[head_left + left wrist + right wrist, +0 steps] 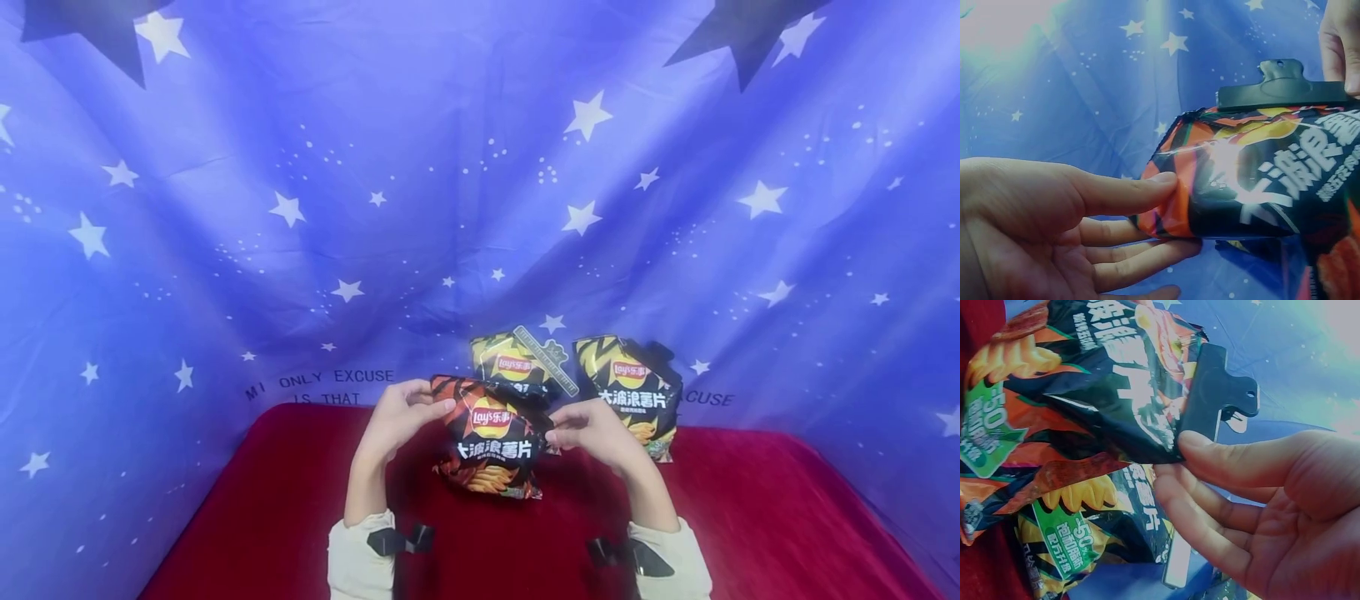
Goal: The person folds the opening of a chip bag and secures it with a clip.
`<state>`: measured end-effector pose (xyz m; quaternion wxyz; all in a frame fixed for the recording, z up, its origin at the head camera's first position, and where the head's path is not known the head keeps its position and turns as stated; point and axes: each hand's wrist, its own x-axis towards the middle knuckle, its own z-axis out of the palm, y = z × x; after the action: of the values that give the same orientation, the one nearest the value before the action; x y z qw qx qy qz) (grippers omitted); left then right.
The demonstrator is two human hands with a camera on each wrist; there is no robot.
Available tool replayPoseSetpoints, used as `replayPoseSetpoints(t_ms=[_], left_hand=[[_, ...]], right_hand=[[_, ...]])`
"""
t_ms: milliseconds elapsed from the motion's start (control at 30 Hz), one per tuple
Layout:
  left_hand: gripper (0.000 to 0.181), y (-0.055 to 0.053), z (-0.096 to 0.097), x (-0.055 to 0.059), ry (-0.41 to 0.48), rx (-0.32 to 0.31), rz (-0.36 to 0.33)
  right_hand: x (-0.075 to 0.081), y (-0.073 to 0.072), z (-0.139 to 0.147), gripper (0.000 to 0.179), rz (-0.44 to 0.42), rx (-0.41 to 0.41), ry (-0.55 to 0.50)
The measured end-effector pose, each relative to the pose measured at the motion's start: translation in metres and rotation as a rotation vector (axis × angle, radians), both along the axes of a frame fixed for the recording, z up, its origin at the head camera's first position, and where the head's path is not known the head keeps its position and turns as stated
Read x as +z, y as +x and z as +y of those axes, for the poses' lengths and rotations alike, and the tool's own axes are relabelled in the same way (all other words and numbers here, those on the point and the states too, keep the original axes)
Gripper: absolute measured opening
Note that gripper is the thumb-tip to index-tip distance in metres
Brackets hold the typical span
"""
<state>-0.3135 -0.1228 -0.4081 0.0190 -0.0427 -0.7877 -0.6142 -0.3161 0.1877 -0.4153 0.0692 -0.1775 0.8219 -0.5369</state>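
Observation:
In the head view a black and orange-red Lay's chip bag (pixel 491 475) is held upright in front of me. My left hand (pixel 393 421) pinches its upper left corner, thumb on the front and fingers behind. My right hand (pixel 598 429) pinches the upper right corner, by the end of a black bag clip (pixel 1282 90). That clip sits along the folded top of the bag, as both wrist views show. Just behind stands a yellow and black chip bag (pixel 487 350) with a pale ruler-like clip (pixel 546 360) slanting across its top right corner. The front bag partly hides it.
Farther right stands another yellow and black chip bag (pixel 626 400), with a dark clip (pixel 652 357) at its top right. Red cloth (pixel 750 517) covers the table. A blue curtain with stars (pixel 450 167) hangs behind and at the sides.

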Motion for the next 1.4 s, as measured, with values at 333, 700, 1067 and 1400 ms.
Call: replayPoseSetpoints(t_ms=[333,700,1067,1400], left_hand=[[0.033,0.002,0.000,0.006,0.209,0.146,0.068],[0.044,-0.006,0.003,0.007,0.441,0.342,0.197],[0.054,-0.012,-0.010,0.007,0.513,0.382,0.219],[0.070,-0.018,-0.029,-0.006,0.486,0.321,0.170]], right_hand=[[-0.002,0.000,-0.021,0.033,0.044,-0.228,-0.170],[-0.002,-0.002,-0.061,0.031,0.118,-0.340,-0.448],[0.005,-0.026,-0.094,0.036,0.092,-0.320,-0.497],[0.001,-0.047,-0.117,0.030,0.086,-0.313,-0.431]])
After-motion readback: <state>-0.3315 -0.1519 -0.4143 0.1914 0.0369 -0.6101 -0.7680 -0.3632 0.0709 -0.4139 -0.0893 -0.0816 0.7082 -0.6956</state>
